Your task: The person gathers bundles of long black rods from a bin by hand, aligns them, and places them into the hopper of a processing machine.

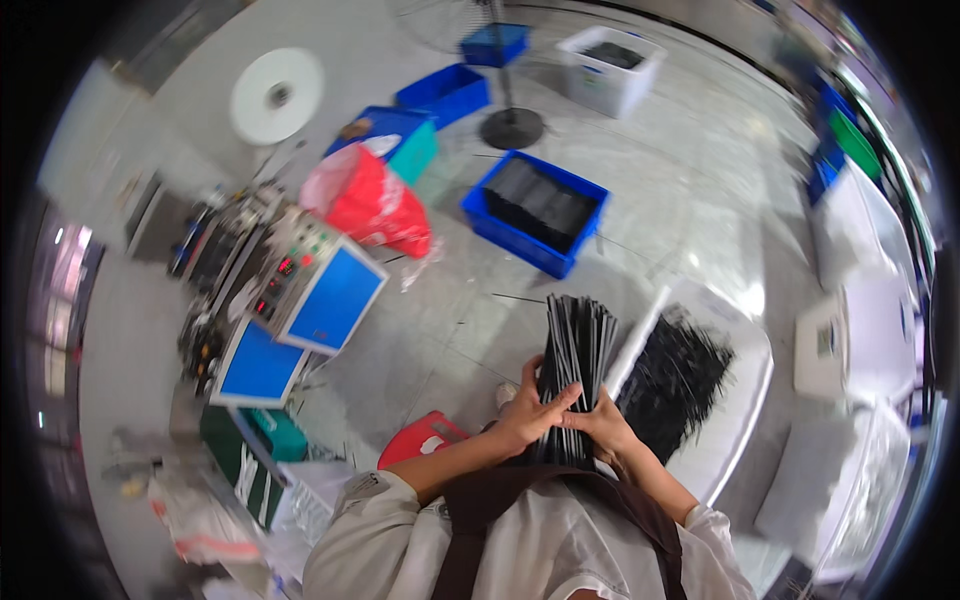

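Note:
A thick bundle of thin black strips [579, 337] is held in front of my apron, its far ends fanned out slightly. My left hand [534, 405] wraps the bundle from the left, thumb across the top. From the right, my right hand [604, 427] grips the same bundle, its thumb close to the left one. The near end of the bundle runs down to the apron. Just right of my hands stands a white tub [739, 442] with a loose heap of black strips [671, 382] in it.
Ahead on the floor sits a blue crate [517, 251] of neatly layered black strips [540, 199]. A machine with a blue-panelled control box [337, 296] is at left, beside a red bag [382, 202]. A fan stand [511, 129] and white bins [821, 345] stand farther out. A red stool [420, 439] is near my left arm.

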{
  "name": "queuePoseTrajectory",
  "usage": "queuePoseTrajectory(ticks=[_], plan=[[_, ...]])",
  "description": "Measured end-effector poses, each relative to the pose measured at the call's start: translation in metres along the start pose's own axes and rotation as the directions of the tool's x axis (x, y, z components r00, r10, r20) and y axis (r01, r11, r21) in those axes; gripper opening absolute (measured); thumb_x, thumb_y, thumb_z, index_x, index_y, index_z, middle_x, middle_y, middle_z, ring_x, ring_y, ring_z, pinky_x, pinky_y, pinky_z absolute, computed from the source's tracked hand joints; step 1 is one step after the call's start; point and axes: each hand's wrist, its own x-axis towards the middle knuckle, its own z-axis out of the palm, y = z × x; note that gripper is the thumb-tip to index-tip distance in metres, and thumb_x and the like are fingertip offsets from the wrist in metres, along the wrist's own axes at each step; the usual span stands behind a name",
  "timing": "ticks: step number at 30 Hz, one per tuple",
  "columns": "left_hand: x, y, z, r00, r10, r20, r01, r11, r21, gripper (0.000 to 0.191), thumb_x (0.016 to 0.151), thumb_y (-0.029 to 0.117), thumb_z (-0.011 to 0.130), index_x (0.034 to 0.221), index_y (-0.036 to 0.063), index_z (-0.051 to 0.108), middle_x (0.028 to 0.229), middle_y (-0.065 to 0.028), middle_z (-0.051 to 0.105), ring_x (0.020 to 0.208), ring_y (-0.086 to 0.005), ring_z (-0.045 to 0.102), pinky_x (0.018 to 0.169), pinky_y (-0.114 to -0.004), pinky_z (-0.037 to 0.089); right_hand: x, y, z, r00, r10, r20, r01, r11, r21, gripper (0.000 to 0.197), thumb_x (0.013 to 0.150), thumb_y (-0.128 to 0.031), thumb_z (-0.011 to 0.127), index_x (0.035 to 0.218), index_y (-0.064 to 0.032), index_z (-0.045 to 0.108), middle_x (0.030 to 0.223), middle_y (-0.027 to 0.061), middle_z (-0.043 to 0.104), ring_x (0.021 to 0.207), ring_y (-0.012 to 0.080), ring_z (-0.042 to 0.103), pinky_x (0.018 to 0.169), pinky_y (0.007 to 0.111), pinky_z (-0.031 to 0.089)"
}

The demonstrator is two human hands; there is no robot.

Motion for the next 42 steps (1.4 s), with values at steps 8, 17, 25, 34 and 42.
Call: queuePoseTrajectory(ticks=[8, 17, 25, 34, 42], plan=[[0.051, 0.006, -0.107, 0.931, 0.3, -0.208, -0.269, 0.949, 0.167, 0.097, 0.07, 0.043, 0.069, 0.125, -0.01, 0.009, 0.112, -0.0209, 0.045, 0.103, -0.0236, 0.049, 0.088, -0.031, 0.039, 0.132, -0.003, 0.071, 0.954, 0.006, 0.299, 0.06, 0.976, -0.21, 0.07, 0.063, -0.006, 0.076, 0.119, -0.003, 0.034, 0.106, 0.0113, 0.053, 0.093, 0.02, 0.055, 0.08, 0.033, 0.047], [0.101, 0.073, -0.244, 0.861, 0.221, -0.458, -0.204, 0.975, 0.086, 0.087, 0.072, 0.033, 0.07, 0.125, -0.0087, 0.014, 0.114, -0.0188, 0.044, 0.106, -0.0224, 0.045, 0.091, -0.032, 0.035, 0.276, -0.036, 0.204, 0.887, 0.371, 0.276, -0.296, 0.914, -0.279, 0.054, 0.069, -0.008, 0.069, 0.115, -0.0065, 0.04, 0.097, 0.0095, 0.055, 0.089, 0.019, 0.056, 0.075, 0.032, 0.049], [0.115, 0.104, -0.355, 0.609, 0.258, -0.75, -0.139, 0.966, 0.22, 0.106, 0.057, 0.026, 0.08, 0.128, -0.0054, 0.008, 0.116, -0.0208, 0.041, 0.111, -0.0264, 0.043, 0.091, -0.035, 0.038, 0.392, -0.029, 0.348, 0.682, 0.548, 0.484, -0.245, 0.795, -0.555, 0.061, 0.071, -0.018, 0.069, 0.116, 0.0022, 0.035, 0.103, 0.0137, 0.052, 0.091, 0.0212, 0.056, 0.077, 0.031, 0.048], [0.093, 0.128, -0.467, 0.038, -0.005, -0.999, -0.492, 0.87, -0.023, 0.081, 0.055, 0.005, 0.075, 0.117, -0.0002, 0.022, 0.104, -0.0193, 0.047, 0.095, -0.0267, 0.053, 0.078, -0.035, 0.047, 0.437, 0.029, 0.532, 0.261, 0.777, 0.572, 0.117, 0.563, -0.818, 0.068, 0.059, -0.018, 0.078, 0.113, 0.0028, 0.044, 0.102, 0.0136, 0.055, 0.092, 0.0205, 0.055, 0.08, 0.033, 0.045], [0.046, 0.267, -0.643, -0.309, 0.13, -0.942, -0.789, 0.518, 0.33, 0.059, 0.066, -0.004, 0.067, 0.114, 0.0048, 0.033, 0.102, -0.0098, 0.051, 0.091, -0.0207, 0.054, 0.076, -0.032, 0.047, 0.451, -0.001, 0.807, -0.134, 0.655, 0.744, 0.781, 0.531, -0.327, 0.056, 0.055, -0.03, 0.075, 0.098, 0.0013, 0.057, 0.088, 0.0112, 0.06, 0.082, 0.0187, 0.056, 0.07, 0.031, 0.045]])
